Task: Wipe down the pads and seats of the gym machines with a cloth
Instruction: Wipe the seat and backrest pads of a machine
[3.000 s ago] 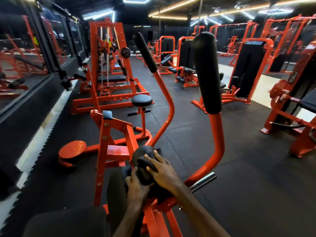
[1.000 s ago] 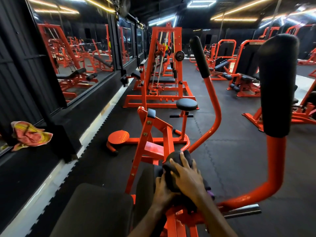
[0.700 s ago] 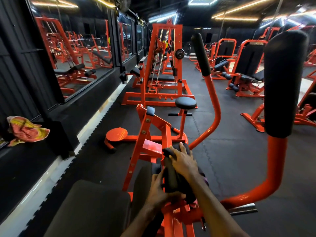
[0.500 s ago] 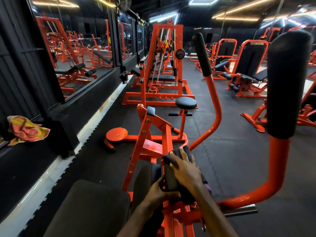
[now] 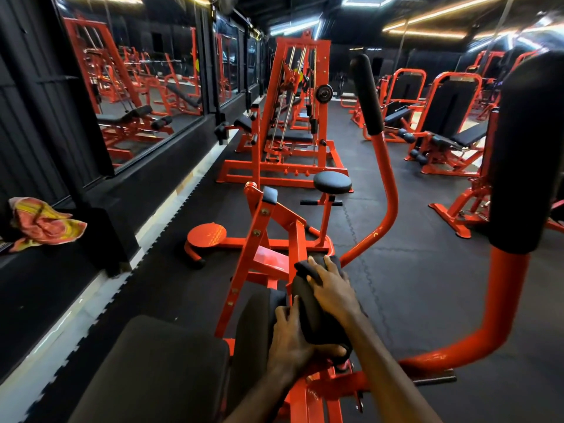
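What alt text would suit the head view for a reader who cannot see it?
Two bare hands work on a small black vinyl pad of an orange steel gym machine: the right hand presses a dark cloth on its top, the left hand grips its lower end. A crumpled yellow-and-pink rag lies on the black ledge at left.

text: none legible | labels: none | numbers: none | signs: none
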The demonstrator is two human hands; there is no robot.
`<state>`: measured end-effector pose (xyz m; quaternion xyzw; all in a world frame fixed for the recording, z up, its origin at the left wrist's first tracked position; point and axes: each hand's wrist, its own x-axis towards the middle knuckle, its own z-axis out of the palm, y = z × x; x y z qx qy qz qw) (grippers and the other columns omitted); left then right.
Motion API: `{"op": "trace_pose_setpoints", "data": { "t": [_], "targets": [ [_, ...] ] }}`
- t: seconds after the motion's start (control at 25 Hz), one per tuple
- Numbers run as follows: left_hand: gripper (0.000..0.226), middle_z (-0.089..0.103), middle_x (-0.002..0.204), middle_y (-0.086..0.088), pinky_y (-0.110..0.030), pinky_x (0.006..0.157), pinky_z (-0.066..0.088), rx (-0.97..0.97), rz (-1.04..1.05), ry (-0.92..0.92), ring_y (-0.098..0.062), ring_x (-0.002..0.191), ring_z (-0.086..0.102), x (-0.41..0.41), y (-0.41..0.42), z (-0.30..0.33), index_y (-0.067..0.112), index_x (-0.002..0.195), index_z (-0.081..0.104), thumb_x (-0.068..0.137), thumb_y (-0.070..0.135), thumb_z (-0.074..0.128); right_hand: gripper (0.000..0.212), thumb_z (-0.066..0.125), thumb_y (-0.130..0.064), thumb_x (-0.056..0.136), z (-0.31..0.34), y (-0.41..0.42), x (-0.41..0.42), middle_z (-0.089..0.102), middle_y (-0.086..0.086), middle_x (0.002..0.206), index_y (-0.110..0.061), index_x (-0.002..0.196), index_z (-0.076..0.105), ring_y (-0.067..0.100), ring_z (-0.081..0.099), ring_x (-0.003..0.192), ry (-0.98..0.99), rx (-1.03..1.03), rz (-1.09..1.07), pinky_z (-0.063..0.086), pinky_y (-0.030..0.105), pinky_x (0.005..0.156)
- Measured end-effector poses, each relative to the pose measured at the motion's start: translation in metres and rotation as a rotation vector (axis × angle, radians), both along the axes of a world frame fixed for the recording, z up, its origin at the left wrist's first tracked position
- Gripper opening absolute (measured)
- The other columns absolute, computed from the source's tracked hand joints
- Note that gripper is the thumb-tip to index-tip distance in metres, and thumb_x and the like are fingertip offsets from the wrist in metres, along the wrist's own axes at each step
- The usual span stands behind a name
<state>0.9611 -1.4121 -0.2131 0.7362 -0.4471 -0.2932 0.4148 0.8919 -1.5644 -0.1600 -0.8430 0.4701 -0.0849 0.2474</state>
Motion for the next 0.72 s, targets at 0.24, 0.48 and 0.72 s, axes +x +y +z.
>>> {"op": "trace_pose_setpoints", "data": {
  "t": [0.24,0.48,0.72],
  "targets": [
    [0.115,0.047,0.149,0.014,-0.017,0.106,0.048,-0.072,-0.069,0.264,0.008,0.135,0.049,0.026,0.012,-0.048,0.041,0.154,0.032,0.058,0.052,0.094,0.054,0.041,-0.051,0.11,-0.021,0.066,-0.057,-0.016,-0.026,0.171,-0.061,0.158,0.019,0.019,-0.018,0.158,0.033,-0.174,0.178,0.012,0.057,0.129],
    [0.131,0.048,0.133,0.015,-0.032,0.099,0.053,0.024,0.043,0.133,-0.007,0.122,0.051,0.002,0.007,-0.008,0.058,0.154,0.022,0.041,0.049,0.089,0.049,0.044,-0.048,0.109,0.016,-0.012,0.026,0.009,-0.009,0.177,-0.052,0.157,0.034,0.047,0.01,0.159,0.113,-0.044,0.052,0.023,0.073,0.121],
    [0.139,0.043,0.145,0.008,-0.04,0.106,0.053,0.091,0.047,0.02,-0.019,0.134,0.051,0.0,0.011,-0.001,0.043,0.162,0.022,0.041,0.067,0.085,0.043,0.048,-0.039,0.109,0.005,0.04,-0.004,0.009,-0.012,0.175,-0.049,0.151,0.045,0.044,-0.006,0.16,0.162,-0.229,0.215,0.008,0.076,0.121]
  ]
}}
